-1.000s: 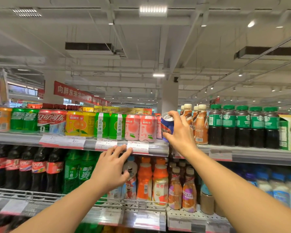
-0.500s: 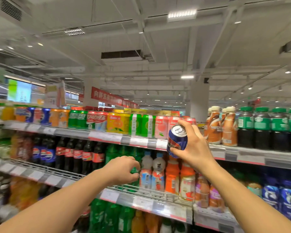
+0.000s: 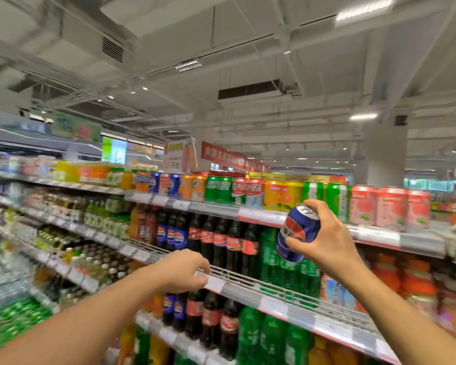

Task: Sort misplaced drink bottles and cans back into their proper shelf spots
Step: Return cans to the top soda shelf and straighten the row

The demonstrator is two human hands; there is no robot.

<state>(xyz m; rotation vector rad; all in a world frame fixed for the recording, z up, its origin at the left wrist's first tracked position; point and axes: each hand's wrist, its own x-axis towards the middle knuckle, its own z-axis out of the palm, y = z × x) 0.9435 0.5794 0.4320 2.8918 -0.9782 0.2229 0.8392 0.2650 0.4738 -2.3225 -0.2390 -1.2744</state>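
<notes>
Up front, the right hand [image 3: 327, 241] grips a blue can [image 3: 298, 233], tilted, in the air before the top shelf [image 3: 261, 214] of canned drinks. Lower down, the left hand [image 3: 184, 272], fingers loosely curled and holding nothing, rests by the wire rail [image 3: 248, 279] fronting cola bottles [image 3: 221, 241].

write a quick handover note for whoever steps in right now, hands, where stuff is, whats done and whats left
Right hand: grips a blue Pepsi can, tilted, in the air in front of the top can shelf.
Left hand: holds nothing, fingers curled loosely at the wire rail of the bottle shelf.
Matching blue Pepsi cans stand further left on the top shelf, beside orange cans.
Done: the can is off the shelf and in hand.
Left: carry it left and set it with the Pepsi cans, then look for other misplaced drinks.
</notes>
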